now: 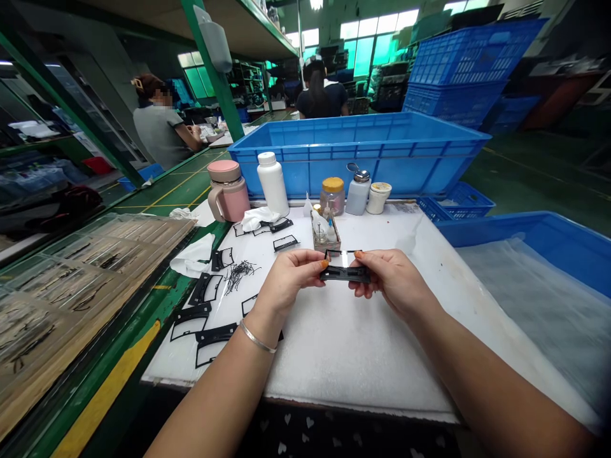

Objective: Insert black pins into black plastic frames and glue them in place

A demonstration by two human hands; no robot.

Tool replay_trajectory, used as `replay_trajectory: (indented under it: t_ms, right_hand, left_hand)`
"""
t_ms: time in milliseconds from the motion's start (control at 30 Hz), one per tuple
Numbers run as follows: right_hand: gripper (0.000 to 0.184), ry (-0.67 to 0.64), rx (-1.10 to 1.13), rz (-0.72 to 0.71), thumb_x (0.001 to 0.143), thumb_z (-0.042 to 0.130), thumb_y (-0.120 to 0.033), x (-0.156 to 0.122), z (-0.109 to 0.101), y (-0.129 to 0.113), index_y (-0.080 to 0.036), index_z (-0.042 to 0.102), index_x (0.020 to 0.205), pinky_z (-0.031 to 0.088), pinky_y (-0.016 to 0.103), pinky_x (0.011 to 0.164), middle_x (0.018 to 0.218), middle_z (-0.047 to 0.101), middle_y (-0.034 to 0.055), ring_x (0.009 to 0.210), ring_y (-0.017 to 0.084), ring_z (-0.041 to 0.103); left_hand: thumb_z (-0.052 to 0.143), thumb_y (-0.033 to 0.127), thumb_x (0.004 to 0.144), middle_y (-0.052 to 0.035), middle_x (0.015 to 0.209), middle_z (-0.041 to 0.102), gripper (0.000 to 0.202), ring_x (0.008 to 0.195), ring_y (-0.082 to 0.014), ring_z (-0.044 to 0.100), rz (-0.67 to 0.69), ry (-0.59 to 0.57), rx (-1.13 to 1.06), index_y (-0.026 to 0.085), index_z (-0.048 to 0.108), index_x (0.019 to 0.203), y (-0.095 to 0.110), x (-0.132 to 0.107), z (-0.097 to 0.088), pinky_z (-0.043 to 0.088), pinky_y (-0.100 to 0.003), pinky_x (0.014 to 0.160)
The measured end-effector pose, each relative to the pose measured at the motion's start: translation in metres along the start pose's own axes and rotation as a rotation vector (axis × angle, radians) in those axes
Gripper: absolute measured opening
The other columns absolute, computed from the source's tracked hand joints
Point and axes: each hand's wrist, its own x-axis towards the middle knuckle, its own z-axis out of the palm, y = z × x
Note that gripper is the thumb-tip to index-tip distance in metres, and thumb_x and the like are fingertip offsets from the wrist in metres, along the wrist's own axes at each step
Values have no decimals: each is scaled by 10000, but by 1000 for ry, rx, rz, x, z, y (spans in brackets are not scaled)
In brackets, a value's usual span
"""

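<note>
Left hand (pixel 290 280) and right hand (pixel 394 280) are pinching the same black plastic frame (pixel 344 274) from either end, holding it up over the white padded sheet (pixel 344 350). Fingers cover bits of its ends, and the clear strip along the top is hard to make out. That black tangle (pixel 241 275) to the left? Too small to tell what it is, honestly.

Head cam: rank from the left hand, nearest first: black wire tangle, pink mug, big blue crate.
1. Tangle of thin black wire clippings: on the white padded mat, just left of the left hand.
2. Pink-and-white lidded plastic mug: back-left of the mat.
3. Large blue plastic crate: behind the mat's back edge.
</note>
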Motion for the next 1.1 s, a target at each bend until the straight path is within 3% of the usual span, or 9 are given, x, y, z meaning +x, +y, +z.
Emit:
replay_trajectory:
  t_ms: [300,467,567,667,767,833,967,1100]
  right_hand:
    - [507,44,9,-28,751,705,-570,-1,0,-2,-74,651,661,395,175,392,590,631,129,433,136,555]
    - [474,66,32,-31,747,708,-555,-1,0,-2,-89,653,678,390,181,398,601,636,125,448,142,561]
    - [472,85,47,-37,733,713,-555,-1,0,-3,-92,655,664,385,180,400,601,631,123,455,139,559]
    - [476,97,58,-48,732,718,-556,-1,1,-4,-89,663,656,385,182,405,618,635,127,465,139,563]
    - [475,105,73,-58,735,729,-560,-1,1,-3,-89,681,700,391,183,411,630,642,122,480,146,575]
    - [473,102,90,-57,743,731,-558,-1,1,-2,-89,685,720,394,185,416,629,642,118,481,146,574]
    - [470,89,102,-53,746,729,-552,-1,2,-1,-91,662,681,390,193,417,612,630,109,466,137,553]
    - [469,90,83,-58,747,725,-555,-1,2,1,-98,649,672,366,191,406,572,603,84,435,117,512]
  left_hand:
    - [808,298,696,-60,813,681,349,642,-100,624,-11,-43,1,92,727,966,0,0,1,526,-179,555]
    - [760,324,753,-57,820,686,310,688,-118,636,43,-13,54,119,728,983,0,-2,1,538,-200,595]
    - [688,348,834,-69,898,711,263,786,-152,660,224,110,194,154,725,1007,-1,-6,2,552,-228,649]
    - [630,368,897,-84,1030,718,249,960,-194,666,530,240,463,183,716,1039,-2,-12,6,555,-258,733]
    - [705,331,852,-88,1138,698,258,1093,-226,625,883,205,784,198,699,1073,-2,-17,12,523,-343,926]
    - [734,270,827,-87,1105,695,254,1067,-237,606,1056,191,989,200,697,1068,-2,-20,17,493,-386,965]
    - [674,145,847,-72,937,668,210,894,-204,557,1152,298,1242,209,714,1043,-6,-21,25,497,-323,795]
    - [630,117,873,-60,927,667,210,880,-185,548,1158,308,1275,214,705,1043,-8,-19,24,483,-302,792]
